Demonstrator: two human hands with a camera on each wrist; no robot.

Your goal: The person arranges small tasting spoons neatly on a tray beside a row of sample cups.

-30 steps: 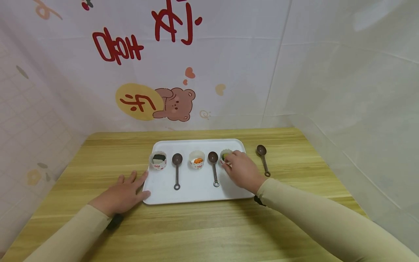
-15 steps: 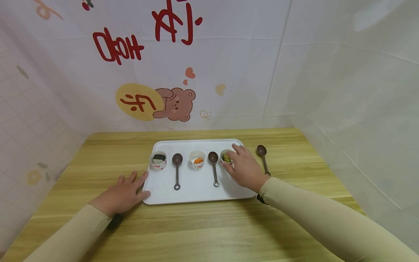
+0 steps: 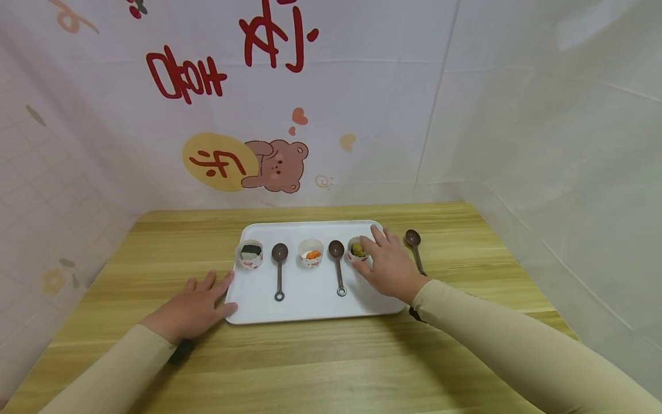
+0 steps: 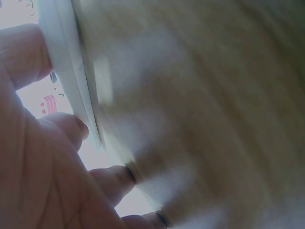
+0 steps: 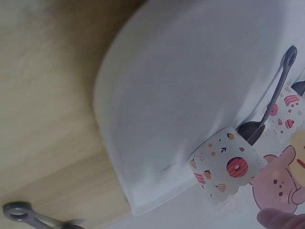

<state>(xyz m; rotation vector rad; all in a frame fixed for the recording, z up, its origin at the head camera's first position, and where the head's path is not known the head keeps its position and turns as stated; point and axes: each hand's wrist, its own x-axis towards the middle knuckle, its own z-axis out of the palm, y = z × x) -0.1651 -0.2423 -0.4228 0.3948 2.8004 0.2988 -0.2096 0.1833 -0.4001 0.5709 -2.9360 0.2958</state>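
Observation:
A white tray (image 3: pixel 305 310) holds three paper cups and two dark brown scoops. My left hand (image 3: pixel 188 307) lies at the tray's left edge, thumb and index finger touching the rim (image 4: pixel 71 62). My right hand (image 3: pixel 388 264) hovers with spread fingers beside the right paper cup (image 3: pixel 358 256), which has green pieces inside. In the right wrist view, no finger grips that printed cup (image 5: pixel 226 164); one fingertip (image 5: pixel 281 218) shows below it. The middle cup (image 3: pixel 311 261) contains orange bits, and the left cup (image 3: pixel 250 261) something black and white.
Between the cups lie a left scoop (image 3: pixel 280 259) and a right scoop (image 3: pixel 337 259), handles toward me. A third scoop (image 3: pixel 412 238) lies on the wooden table (image 3: pixel 310 368) right of the tray. A printed white sheet (image 3: pixel 362 86) hangs behind.
My right hand's fingers have let go of the right cup, spread and shifted slightly right, uncovering its green pieces. The left hand and the tray have stayed put.

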